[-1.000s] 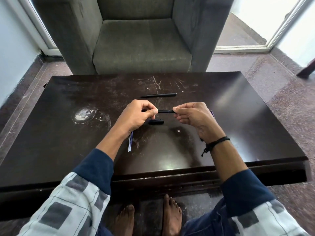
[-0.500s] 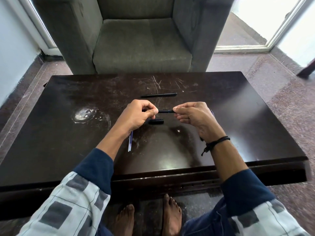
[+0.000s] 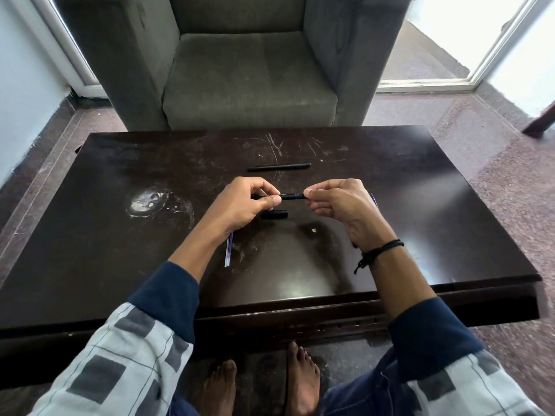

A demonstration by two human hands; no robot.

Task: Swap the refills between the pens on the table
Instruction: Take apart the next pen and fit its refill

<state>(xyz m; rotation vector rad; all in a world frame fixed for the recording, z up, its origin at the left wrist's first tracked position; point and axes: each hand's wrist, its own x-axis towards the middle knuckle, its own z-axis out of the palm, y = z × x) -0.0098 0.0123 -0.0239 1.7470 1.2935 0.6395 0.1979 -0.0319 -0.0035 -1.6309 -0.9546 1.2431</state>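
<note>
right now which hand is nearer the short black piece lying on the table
Left. The left hand is right beside the short black piece, at its left end; the right hand is farther off to its right.

pen (image 3: 292,196) ends hidden in fingers (image 3: 271,200), refill (image 3: 228,254) — half-covered

Daylight frm rt doorway (image 3: 468,34), wide-angle warp.

No legible text (pens unmarked)
</note>
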